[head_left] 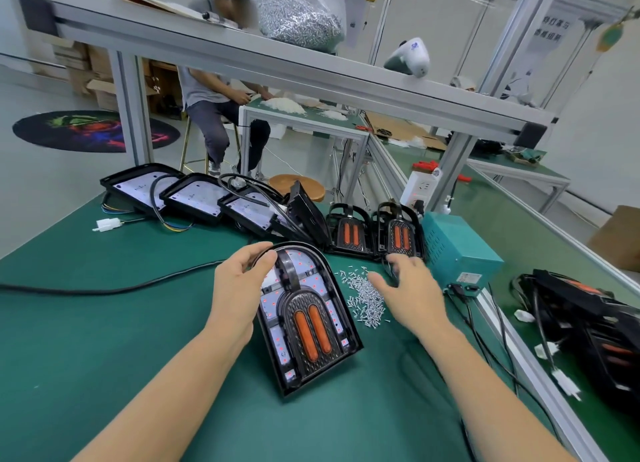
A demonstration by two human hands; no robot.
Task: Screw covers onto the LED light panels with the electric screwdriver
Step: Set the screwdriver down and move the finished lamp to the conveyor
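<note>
On green mat, left hand (239,285) grips panel (304,318) (lit).

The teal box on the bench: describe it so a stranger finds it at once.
Follow the green bench mat to its right edge. The teal box stands there, just beyond the loose screws and the right hand. It is the only teal, vented metal case; its neighbours are black.
</note>
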